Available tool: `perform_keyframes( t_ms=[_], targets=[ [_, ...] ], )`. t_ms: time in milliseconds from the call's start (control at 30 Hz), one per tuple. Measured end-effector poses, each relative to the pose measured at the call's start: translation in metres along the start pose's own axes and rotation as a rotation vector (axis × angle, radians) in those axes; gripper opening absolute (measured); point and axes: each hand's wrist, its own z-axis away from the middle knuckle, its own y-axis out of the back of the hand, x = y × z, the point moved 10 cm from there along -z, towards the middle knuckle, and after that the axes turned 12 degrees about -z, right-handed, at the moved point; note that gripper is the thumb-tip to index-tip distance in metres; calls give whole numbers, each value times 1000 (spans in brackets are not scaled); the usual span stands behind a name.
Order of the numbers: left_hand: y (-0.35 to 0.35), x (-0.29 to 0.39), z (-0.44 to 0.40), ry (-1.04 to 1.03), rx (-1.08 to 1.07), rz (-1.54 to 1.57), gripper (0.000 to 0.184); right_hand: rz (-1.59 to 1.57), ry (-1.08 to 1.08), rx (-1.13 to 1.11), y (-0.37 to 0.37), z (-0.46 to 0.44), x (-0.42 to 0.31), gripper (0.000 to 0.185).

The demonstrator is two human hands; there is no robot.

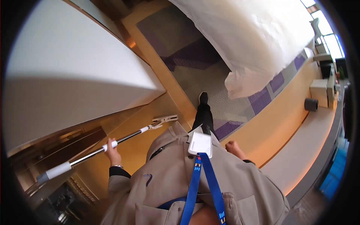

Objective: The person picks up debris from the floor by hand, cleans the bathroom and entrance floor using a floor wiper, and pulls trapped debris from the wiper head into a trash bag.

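Note:
My left hand [112, 153] is wrapped round the metal pole of a flat mop [90, 154], at a white collar partway along it. The mop's long white grip [58, 170] points to the lower left. Its narrow pale head [165, 119] is over the wooden floor near my left side, and no cloth can be made out on it. On the other side of my body, my right hand [235, 149] hangs with curled fingers, and nothing shows in it. A white badge [200, 144] on a blue lanyard [195, 183] hangs over my beige jacket.
A bed with white bedding [258, 37] stands ahead on a purple and grey carpet [187, 56]. To the left is a white wall corner [112, 75]. Along the right runs a counter [315, 127] with a dark cylinder [311, 104] and a white box [318, 90].

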Motion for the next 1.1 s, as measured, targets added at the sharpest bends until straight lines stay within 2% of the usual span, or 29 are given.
perform_keyframes(
  t_ms=[133,233,300,467,700,800,833,867,900,933,967,1033,1100],
  targets=[
    [-37,52,28,-206,-348,-242,19,-127,-60,-31,-111,80,76,17],
    [-60,89,45,-339,-544,-373,19,-215,-67,-25,-155,118,80,15],
    [-70,99,57,-396,-657,-355,17,-256,-55,0,-175,138,90,14],
    [-84,102,66,-495,-824,-447,12,-363,-62,77,-229,193,154,13],
    [-102,106,118,-656,-963,-452,15,-585,-180,174,-358,300,302,13],
    [-116,98,177,-881,-1140,-536,14,-685,-41,350,-351,322,324,15],
    [-120,90,201,-947,-1204,-524,14,-718,83,429,-322,331,309,15],
    [-126,71,218,-1028,-1249,-542,12,-673,232,515,-271,379,232,5],
    [-126,53,236,-1108,-1286,-560,11,-895,412,487,-254,372,243,8],
    [-114,51,263,-1287,-1274,-553,13,-946,531,503,-223,411,188,11],
    [-101,49,289,-1473,-1259,-538,15,-939,590,524,-203,456,135,24],
    [-88,2,310,-1393,-1408,-523,12,-933,752,515,-193,528,67,51],
    [-67,-52,333,-1564,-1542,-529,10,-881,1118,585,-199,595,4,80]
  ],
)
